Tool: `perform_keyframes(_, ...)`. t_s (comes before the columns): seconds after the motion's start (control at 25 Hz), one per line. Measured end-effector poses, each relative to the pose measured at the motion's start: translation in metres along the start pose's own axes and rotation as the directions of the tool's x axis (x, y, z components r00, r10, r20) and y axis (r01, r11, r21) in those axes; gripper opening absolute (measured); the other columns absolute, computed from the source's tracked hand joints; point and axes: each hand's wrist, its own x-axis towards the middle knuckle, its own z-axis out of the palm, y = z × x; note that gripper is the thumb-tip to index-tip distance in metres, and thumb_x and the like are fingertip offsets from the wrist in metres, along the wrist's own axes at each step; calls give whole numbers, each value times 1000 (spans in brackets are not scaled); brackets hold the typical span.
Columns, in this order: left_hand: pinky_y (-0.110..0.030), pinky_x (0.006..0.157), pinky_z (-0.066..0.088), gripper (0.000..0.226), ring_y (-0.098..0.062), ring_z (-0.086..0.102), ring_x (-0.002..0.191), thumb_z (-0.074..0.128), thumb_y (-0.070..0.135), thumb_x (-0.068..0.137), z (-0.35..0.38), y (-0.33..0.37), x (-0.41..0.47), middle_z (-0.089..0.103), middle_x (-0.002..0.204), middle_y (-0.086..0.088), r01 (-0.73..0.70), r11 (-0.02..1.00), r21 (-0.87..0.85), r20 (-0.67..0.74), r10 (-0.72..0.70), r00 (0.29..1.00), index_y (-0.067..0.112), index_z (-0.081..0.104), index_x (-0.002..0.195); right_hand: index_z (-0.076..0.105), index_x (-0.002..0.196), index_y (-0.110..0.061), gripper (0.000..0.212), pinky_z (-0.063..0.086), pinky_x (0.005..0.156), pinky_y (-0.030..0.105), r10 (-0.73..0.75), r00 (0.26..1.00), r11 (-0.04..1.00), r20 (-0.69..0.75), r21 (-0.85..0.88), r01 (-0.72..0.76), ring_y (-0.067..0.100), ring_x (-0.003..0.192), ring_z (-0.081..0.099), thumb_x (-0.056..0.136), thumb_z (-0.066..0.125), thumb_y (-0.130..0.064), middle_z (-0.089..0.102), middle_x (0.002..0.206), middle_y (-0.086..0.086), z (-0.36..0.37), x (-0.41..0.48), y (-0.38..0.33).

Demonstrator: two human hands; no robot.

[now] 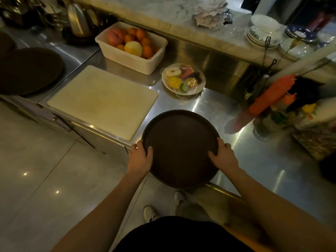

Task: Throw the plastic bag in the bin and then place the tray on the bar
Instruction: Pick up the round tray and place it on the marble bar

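Both hands grip a round, dark brown tray point(181, 140) with a low raised rim and a matte, faintly pebbled surface. The left hand point(140, 157) closes over the rim at the tray's left side, thumb lying on the top face and fingers curled under; the right hand point(222, 154) does the same at the right side. The tray sits at the near edge of a brushed stainless-steel counter point(254, 157), its near part overhanging the edge — whether its far part touches the steel or is lifted just clear cannot be told.

Just left of the tray lies a pale rectangular cutting board point(103, 100), smooth with rounded corners. Beyond it stands a cream plastic tub point(132, 60) holding oranges and other fruit. Near the tub, a round white plate point(183, 80) of cut fruit is covered in glossy cling film. At far left rests a second dark round tray point(29, 70). Along the back runs a raised marble-topped bar point(172, 17), veined and pale, bearing a crumpled cloth point(211, 14) and stacked white dishes point(263, 33). At the right an orange squeeze bottle point(272, 93) leans among cutlery. No plastic bag can be made out.
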Motion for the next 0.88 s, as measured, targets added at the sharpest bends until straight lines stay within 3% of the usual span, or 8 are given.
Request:
perform_keyframes(0.44, -54, 100, 46, 62, -40, 47, 126, 50, 39, 93, 26, 7, 22, 44, 140, -20, 173, 981, -88, 0, -174, 985, 13, 27, 144, 21, 147, -14, 75, 46, 96, 50, 45, 995, 996, 94, 71, -52, 40, 120, 52, 89, 62, -39, 45, 137, 21, 4, 41, 31)
perform_keyframes(0.56, -53, 100, 46, 64, -41, 48, 126, 52, 38, 93, 29, 10, 29, 42, 141, -21, 256, 962, -91, 11, -256, 967, 9, 28, 144, 30, 140, -12, 72, 50, 95, 50, 56, 989, 993, 139, 96, -70, 37, 117, 56, 85, 64, -43, 52, 132, 18, 8, 54, 37)
perform_keyframes(0.68, -54, 95, 50, 67, -40, 53, 118, 51, 50, 89, 30, 6, 40, 49, 133, -22, 357, 933, -50, 55, -355, 933, 7, 36, 137, 36, 133, -11, 74, 52, 92, 49, 68, 979, 990, 194, 109, -91, 35, 115, 57, 80, 69, -50, 54, 129, 16, 9, 64, 40)
perform_keyframes(0.8, -52, 89, 53, 88, -38, 57, 110, 48, 75, 72, 33, 5, 44, 54, 125, -19, 417, 908, -33, 60, -415, 908, 8, 42, 129, 36, 130, -10, 86, 52, 91, 50, 63, 977, 986, 202, 142, -93, 36, 114, 57, 70, 74, -59, 53, 127, 17, 9, 71, 42)
perform_keyframes(0.88, -51, 87, 54, 94, -35, 56, 110, 53, 80, 63, 35, 7, 42, 53, 122, -17, 425, 904, -45, 24, -424, 905, 9, 42, 124, 36, 127, -12, 89, 53, 90, 49, 66, 980, 982, 186, 162, -97, 35, 113, 58, 66, 75, -63, 52, 126, 15, 8, 73, 43)
